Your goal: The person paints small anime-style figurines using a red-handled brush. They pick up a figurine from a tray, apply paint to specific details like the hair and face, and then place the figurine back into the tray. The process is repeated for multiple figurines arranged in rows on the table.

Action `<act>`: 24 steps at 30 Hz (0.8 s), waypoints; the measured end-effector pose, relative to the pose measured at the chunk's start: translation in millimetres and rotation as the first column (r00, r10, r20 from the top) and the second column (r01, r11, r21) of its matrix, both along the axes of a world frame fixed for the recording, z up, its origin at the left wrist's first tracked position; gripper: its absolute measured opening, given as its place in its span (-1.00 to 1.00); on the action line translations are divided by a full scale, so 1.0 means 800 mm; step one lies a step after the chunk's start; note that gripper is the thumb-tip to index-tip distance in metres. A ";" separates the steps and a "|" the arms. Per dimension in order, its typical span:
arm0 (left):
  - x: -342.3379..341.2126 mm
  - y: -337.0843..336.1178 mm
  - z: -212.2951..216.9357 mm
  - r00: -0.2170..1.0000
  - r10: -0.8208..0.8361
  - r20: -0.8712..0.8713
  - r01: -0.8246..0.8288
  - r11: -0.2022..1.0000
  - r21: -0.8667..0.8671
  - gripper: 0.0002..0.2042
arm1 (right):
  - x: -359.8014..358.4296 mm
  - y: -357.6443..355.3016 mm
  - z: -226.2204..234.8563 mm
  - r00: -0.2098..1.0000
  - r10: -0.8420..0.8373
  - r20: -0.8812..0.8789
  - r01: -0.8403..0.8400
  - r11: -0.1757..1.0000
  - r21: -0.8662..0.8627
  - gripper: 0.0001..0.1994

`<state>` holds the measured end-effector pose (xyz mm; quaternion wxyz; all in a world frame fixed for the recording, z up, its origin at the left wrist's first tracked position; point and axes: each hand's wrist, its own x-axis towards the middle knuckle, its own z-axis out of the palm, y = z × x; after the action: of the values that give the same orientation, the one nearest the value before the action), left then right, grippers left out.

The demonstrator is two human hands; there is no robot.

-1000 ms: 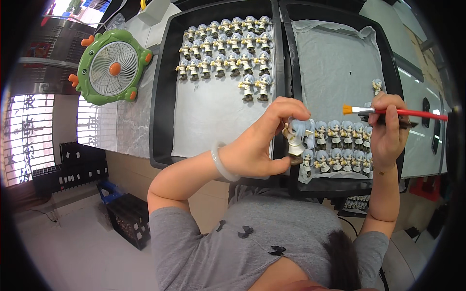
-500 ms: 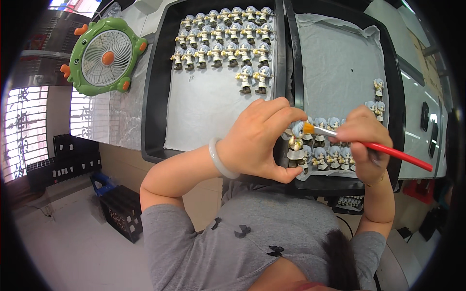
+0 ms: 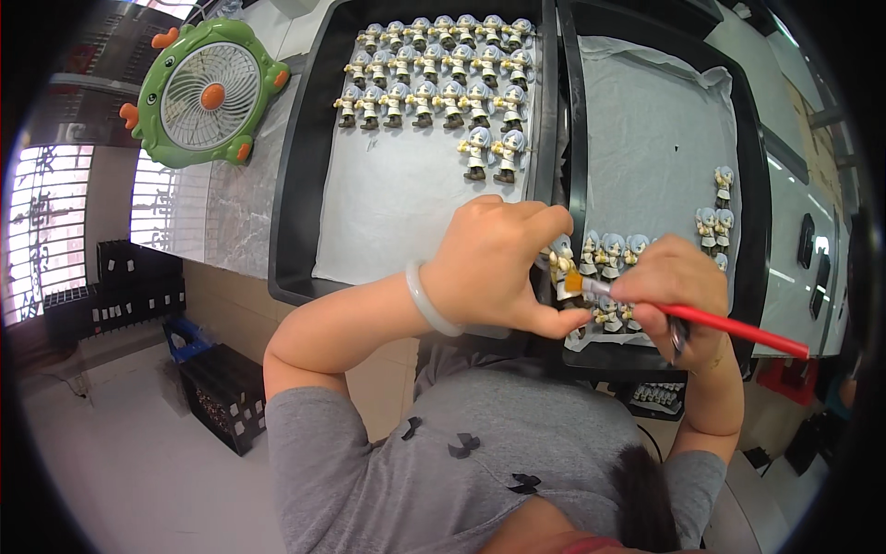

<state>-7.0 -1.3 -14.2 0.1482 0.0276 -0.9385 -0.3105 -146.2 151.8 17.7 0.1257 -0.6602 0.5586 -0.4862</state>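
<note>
Your left hand (image 3: 494, 263) is pinched around a small figurine (image 3: 560, 270), thumb beneath and fingers curled over it, holding it just above the near edge of the right tray (image 3: 752, 175). Your right hand (image 3: 678, 291) grips a red-handled paintbrush (image 3: 729, 323), and its orange-tipped bristles touch the figurine's body. Both black trays sit side by side on a pale work surface (image 3: 235, 212), each lined with light paper. The left tray (image 3: 300, 185) carries neat rows of matching grey-haired figurines (image 3: 434, 69) at its far end, with two more standing apart below them. The right tray holds a cluster (image 3: 614, 254) near your hands and a few (image 3: 718, 208) by its right rim. A green frog-shaped desk fan (image 3: 208, 92) rests on the surface to the left. Below the table's edge, dark crates (image 3: 221, 392) stand on a light floor.
</note>
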 end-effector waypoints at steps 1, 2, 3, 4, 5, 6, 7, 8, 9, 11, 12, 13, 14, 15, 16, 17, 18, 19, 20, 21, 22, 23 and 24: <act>-0.002 -0.001 -0.003 1.000 -0.003 -0.002 0.003 0.998 0.067 -0.46 | -0.008 0.000 -0.002 0.998 -0.047 -0.043 0.045 0.998 -0.044 -0.91; -0.003 -0.003 0.000 1.000 0.003 -0.020 -0.001 0.997 0.076 -0.46 | -0.015 0.006 -0.004 0.982 -0.166 0.092 0.170 0.985 -0.040 -0.90; -0.003 -0.005 0.003 0.999 0.010 -0.038 -0.007 0.996 0.085 -0.45 | -0.025 0.014 -0.006 0.935 -0.276 0.224 0.288 0.957 -0.021 -0.88; -0.003 -0.006 0.006 0.998 0.018 -0.056 -0.012 0.995 0.094 -0.45 | -0.033 0.021 -0.008 0.858 -0.376 0.350 0.396 0.918 0.015 -0.86; -0.002 -0.005 0.008 0.996 0.016 -0.091 -0.014 1.000 0.019 -0.45 | -0.040 0.025 -0.009 0.823 -0.387 0.416 0.419 0.908 0.017 -0.85; -0.001 -0.005 0.010 0.992 0.011 -0.125 -0.018 0.998 -0.055 -0.44 | -0.046 0.029 -0.008 0.784 -0.395 0.479 0.440 0.898 0.020 -0.83; -0.001 -0.005 0.012 0.987 0.004 -0.160 -0.025 0.991 -0.129 -0.43 | -0.049 0.031 -0.008 0.740 -0.401 0.540 0.461 0.887 0.025 -0.82; -0.001 -0.004 0.013 0.986 0.012 -0.166 -0.042 0.984 -0.174 -0.43 | -0.046 0.031 -0.008 0.747 -0.395 0.535 0.447 0.894 0.035 -0.81; 0.000 -0.003 0.014 0.985 0.020 -0.172 -0.058 0.974 -0.219 -0.43 | -0.039 0.029 -0.007 0.754 -0.390 0.529 0.433 0.900 0.045 -0.81; 0.000 -0.002 0.014 0.982 0.027 -0.189 -0.080 0.955 -0.284 -0.44 | -0.035 0.029 -0.008 0.790 -0.372 0.487 0.397 0.916 0.055 -0.81; 0.000 -0.002 0.014 0.980 0.026 -0.198 -0.087 0.948 -0.306 -0.44 | -0.035 0.029 -0.009 0.818 -0.358 0.451 0.375 0.925 0.056 -0.81; -0.001 -0.001 0.013 0.978 0.025 -0.207 -0.093 0.940 -0.327 -0.44 | -0.036 0.030 -0.009 0.843 -0.344 0.413 0.353 0.934 0.057 -0.81; -0.001 -0.001 0.012 0.978 0.025 -0.206 -0.093 0.940 -0.329 -0.44 | -0.035 0.030 -0.010 0.834 -0.356 0.422 0.362 0.929 0.069 -0.81; -0.001 -0.001 0.012 0.978 0.025 -0.205 -0.093 0.939 -0.330 -0.44 | -0.035 0.030 -0.010 0.824 -0.369 0.430 0.372 0.925 0.081 -0.81; -0.001 -0.001 0.012 0.979 0.024 -0.204 -0.092 0.939 -0.332 -0.44 | -0.034 0.031 -0.011 0.813 -0.382 0.439 0.382 0.920 0.093 -0.81; -0.001 -0.002 0.014 0.977 0.019 -0.213 -0.090 0.939 -0.331 -0.44 | -0.035 0.031 -0.011 0.810 -0.379 0.447 0.382 0.920 0.088 -0.82; 0.000 -0.003 0.015 0.975 0.013 -0.223 -0.088 0.940 -0.329 -0.43 | -0.036 0.031 -0.012 0.807 -0.377 0.455 0.383 0.920 0.082 -0.82; 0.000 -0.004 0.017 0.973 0.007 -0.232 -0.085 0.941 -0.328 -0.43 | -0.036 0.032 -0.012 0.804 -0.374 0.462 0.384 0.920 0.076 -0.82; 0.000 -0.007 0.018 0.965 0.016 -0.260 -0.108 0.933 -0.344 -0.43 | -0.037 0.032 -0.011 0.810 -0.366 0.459 0.378 0.923 0.068 -0.82; 0.001 -0.011 0.020 0.957 0.025 -0.288 -0.132 0.924 -0.358 -0.42 | -0.038 0.032 -0.010 0.816 -0.358 0.455 0.372 0.926 0.061 -0.83; 0.001 -0.014 0.023 0.948 0.032 -0.316 -0.155 0.915 -0.372 -0.42 | -0.039 0.031 -0.008 0.821 -0.350 0.450 0.367 0.929 0.054 -0.83; 0.001 -0.011 0.027 0.949 0.040 -0.313 -0.170 0.901 -0.400 -0.44 | -0.038 0.032 -0.006 0.825 -0.353 0.442 0.355 0.931 0.082 -0.83; 0.000 -0.009 0.029 0.944 0.044 -0.327 -0.183 0.894 -0.409 -0.45 | -0.038 0.031 -0.004 0.828 -0.356 0.434 0.344 0.933 0.109 -0.84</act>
<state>-7.1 -8.4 9.0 0.3138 0.0004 -0.9457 -0.0847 -176.9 176.7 14.8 0.1680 -0.4157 0.6323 -0.6318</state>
